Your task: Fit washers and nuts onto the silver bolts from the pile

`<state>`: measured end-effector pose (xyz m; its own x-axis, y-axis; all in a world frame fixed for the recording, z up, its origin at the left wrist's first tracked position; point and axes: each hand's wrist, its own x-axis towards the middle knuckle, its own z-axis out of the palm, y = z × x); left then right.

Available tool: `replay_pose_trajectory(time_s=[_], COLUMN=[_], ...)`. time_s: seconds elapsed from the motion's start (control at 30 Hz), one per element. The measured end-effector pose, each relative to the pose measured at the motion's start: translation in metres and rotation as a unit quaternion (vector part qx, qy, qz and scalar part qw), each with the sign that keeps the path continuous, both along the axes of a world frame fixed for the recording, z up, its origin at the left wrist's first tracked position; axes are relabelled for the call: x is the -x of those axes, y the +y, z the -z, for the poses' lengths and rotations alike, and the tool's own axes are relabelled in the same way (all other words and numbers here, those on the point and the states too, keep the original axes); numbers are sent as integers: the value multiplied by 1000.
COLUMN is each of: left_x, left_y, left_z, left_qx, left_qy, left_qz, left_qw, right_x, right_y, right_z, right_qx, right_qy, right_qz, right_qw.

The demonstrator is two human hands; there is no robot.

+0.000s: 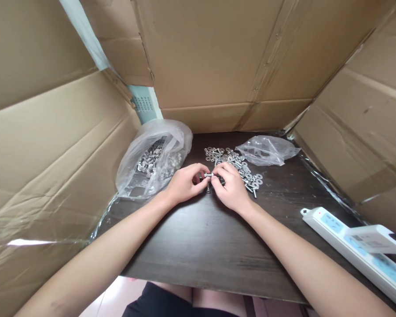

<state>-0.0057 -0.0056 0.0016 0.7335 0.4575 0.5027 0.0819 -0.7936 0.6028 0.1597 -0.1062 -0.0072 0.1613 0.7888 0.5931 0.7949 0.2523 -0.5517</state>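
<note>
Both hands meet mid-counter — my left hand [185, 182] and right hand [229, 185] pinch one bolt [208, 175], its long axis lying crosswise between them, loose washers [247, 174] nearer the right.

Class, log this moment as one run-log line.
left hand: grips bolt | right hand: pinches same bolt | washers: loose on table

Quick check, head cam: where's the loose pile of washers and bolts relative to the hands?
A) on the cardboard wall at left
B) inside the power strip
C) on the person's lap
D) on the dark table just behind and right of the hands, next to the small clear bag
D: the loose pile of washers and bolts lies on the dark table beyond the right hand, beside the small clear bag; the left hand meets the right over a bolt.
</note>
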Motion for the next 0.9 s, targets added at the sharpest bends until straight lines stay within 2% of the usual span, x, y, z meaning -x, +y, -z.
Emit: replay_pose_trajectory(time_s=[0.9], left_x=[0], left_y=[0], left_z=[0], left_qx=[-4], left_qy=[8], left_qz=[-17], left_qw=[1000], right_x=[1], right_y=[-1], right_z=[0], right_qx=[7], right_qy=[-5], right_qz=[3], right_qw=[1000])
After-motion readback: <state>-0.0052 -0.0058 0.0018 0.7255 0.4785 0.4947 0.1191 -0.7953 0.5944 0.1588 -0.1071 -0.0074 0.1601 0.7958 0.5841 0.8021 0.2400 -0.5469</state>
